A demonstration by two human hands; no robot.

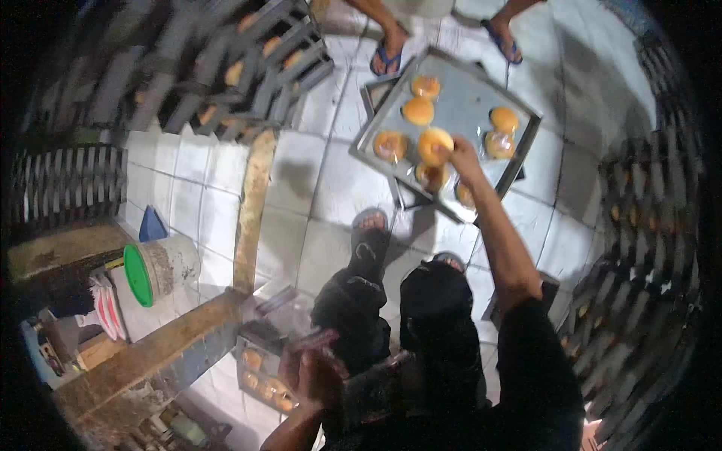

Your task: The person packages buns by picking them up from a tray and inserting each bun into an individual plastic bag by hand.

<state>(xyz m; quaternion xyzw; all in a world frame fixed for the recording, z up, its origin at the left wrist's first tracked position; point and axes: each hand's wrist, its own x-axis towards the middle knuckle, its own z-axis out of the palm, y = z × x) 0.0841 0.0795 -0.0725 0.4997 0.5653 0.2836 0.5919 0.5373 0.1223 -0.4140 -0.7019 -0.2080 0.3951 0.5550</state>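
Observation:
My right hand [464,160] reaches over a metal baking tray [474,90], fingers closed on a round golden bun [434,146]. Several more buns lie on the tray, among them a plain one [417,112] and a shiny one [390,146] that seems to be in clear wrapping. Low in the view, my left hand [318,379] is blurred and closed around a clear plastic bag [316,340] with reddish print. Beside that hand, a second tray [259,387] with buns stands lower down, partly hidden by it.
Dark racks of stacked trays [256,68] stand at the upper left and along the right [639,301]. Another person's sandalled foot [389,49] is beyond the tray. A wooden beam [150,353] and a tub with a green lid [138,275] are at left.

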